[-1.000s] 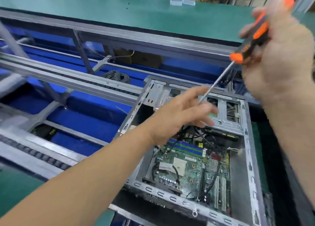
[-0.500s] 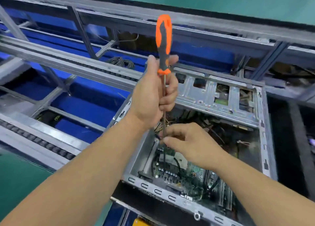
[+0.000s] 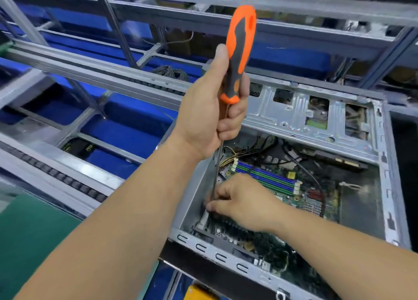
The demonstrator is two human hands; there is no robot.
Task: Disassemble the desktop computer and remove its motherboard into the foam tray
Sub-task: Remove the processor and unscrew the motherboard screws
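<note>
One board is what I'm after: the motherboard [image 3: 280, 186] lies flat at the bottom of the open computer case [image 3: 382, 164], still seated, with its blue memory slots [image 3: 267, 180] showing and cables [image 3: 300, 164] trailing over it. I see no foam tray from here.

I judge I'm at the unscrewing step. My right hand [image 3: 244, 202] is down inside the case near the left wall, fingers pinched round the lower shaft of the screwdriver [image 3: 239, 57] to steady it. The tip is hidden behind those fingers, so I cannot tell whether it sits in a screw. My left hand [image 3: 210, 116] is clenched round the base of the orange and grey handle, thumb up along it, holding the tool nearly upright.

Next, as I read it, the tip has to seat squarely in the screw head before the left hand turns; tilt would let it slip onto the board. The cables probably need freeing before the board lifts out.

Beyond the case run grey metal rails [image 3: 90, 69] over blue bins [image 3: 126, 130], with green matting [image 3: 27, 243] at my left.
</note>
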